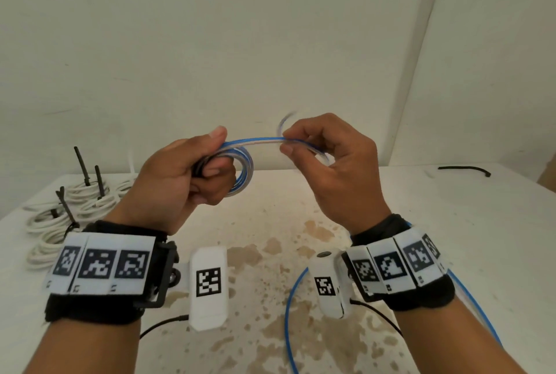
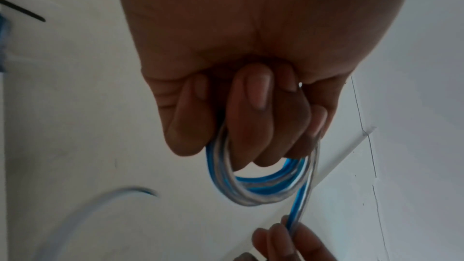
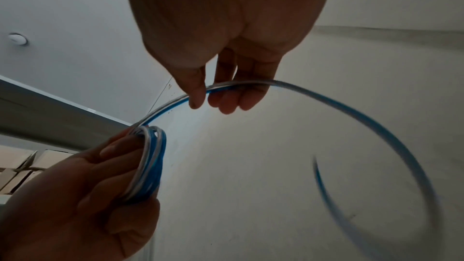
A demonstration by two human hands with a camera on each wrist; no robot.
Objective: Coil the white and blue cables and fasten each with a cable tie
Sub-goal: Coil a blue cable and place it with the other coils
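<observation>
My left hand (image 1: 192, 169) grips a small coil of blue-and-clear cable (image 1: 243, 172) wound round its curled fingers, held up above the table. The left wrist view shows the same coil (image 2: 261, 184) looping under the fingertips. A strand runs from the coil to my right hand (image 1: 316, 148), which pinches the cable (image 3: 226, 87) between thumb and fingers. The loose remainder (image 1: 288, 313) hangs down past my right wrist and trails over the table. Several coiled white cables (image 1: 72, 205) with black cable ties (image 1: 82, 169) lie at the table's left.
The white table (image 1: 270, 223) has brown stains across its middle. A single black cable tie (image 1: 464, 169) lies at the far right. A wall stands close behind the table. Thin black wires run from both wrist cameras.
</observation>
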